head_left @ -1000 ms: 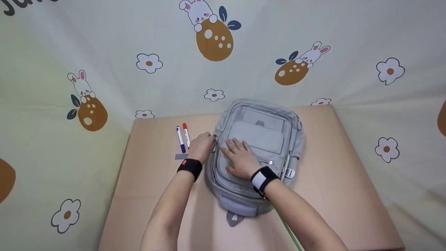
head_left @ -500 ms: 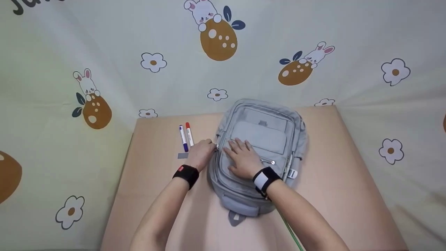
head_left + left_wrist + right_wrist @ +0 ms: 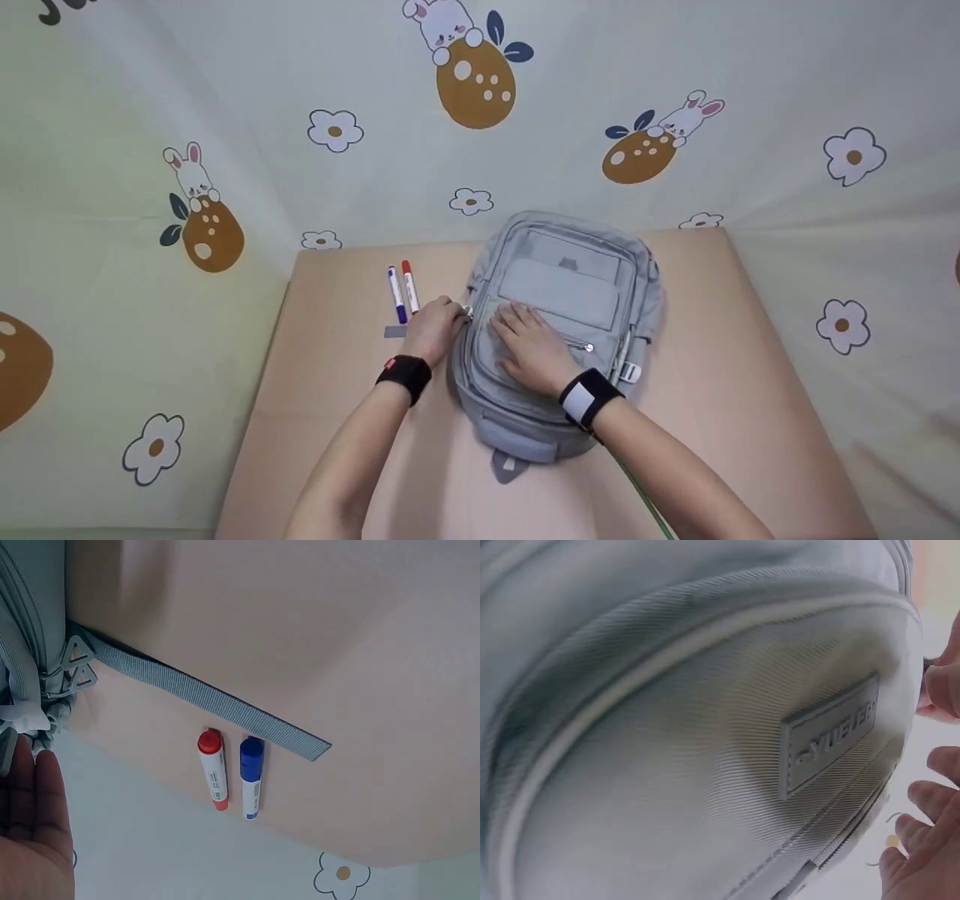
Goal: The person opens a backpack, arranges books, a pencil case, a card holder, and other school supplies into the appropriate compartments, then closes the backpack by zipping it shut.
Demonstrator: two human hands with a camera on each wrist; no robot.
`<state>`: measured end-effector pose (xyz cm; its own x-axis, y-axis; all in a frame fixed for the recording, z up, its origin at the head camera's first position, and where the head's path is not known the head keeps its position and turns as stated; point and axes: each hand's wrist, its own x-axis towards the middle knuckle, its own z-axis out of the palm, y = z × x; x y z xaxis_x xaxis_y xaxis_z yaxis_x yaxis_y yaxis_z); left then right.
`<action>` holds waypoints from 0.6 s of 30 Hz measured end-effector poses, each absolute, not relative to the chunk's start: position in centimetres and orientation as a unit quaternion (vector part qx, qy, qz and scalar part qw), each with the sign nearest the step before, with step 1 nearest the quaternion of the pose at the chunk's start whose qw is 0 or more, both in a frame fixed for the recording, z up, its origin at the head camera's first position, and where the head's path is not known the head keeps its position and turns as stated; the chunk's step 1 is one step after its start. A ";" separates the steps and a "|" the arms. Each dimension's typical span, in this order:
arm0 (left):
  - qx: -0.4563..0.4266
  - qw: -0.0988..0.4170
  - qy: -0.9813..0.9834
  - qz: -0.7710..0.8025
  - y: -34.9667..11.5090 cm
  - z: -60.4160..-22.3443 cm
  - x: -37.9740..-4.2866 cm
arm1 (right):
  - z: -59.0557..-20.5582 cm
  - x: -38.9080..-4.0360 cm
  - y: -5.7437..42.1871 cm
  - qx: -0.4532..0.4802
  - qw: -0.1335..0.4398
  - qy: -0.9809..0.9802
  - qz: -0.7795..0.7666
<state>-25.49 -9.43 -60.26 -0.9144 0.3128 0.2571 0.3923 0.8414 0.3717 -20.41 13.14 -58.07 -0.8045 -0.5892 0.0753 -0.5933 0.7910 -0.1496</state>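
Note:
A grey backpack lies with its front face up on the table. At its left side my left hand pinches a zipper pull; in the left wrist view its curled fingers show at the bag's edge. My right hand rests on the front panel with fingers outstretched, holding nothing. The right wrist view shows the bag's raised label close up. A second zipper pull sits on the front pocket, right of my right hand.
A blue marker and a red marker lie left of the bag on the table. A grey webbing strap stretches out from the bag close to them. A patterned cloth hangs behind the table.
My left hand has slid a little along the bag's left side toward me, together with the zipper pull. My right hand has shifted slightly right and nearer to me on the panel.

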 end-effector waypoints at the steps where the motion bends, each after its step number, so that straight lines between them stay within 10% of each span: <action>1: -0.182 0.092 -0.955 -0.213 -9.4 -60.3 -25.6 | -58.2 -20.2 13.3 0.316 0.013 -0.945 0.078; 18: -0.195 0.088 -0.959 -0.185 -9.3 -60.1 -25.5 | -60.2 -19.4 13.6 0.329 -0.007 -0.943 0.051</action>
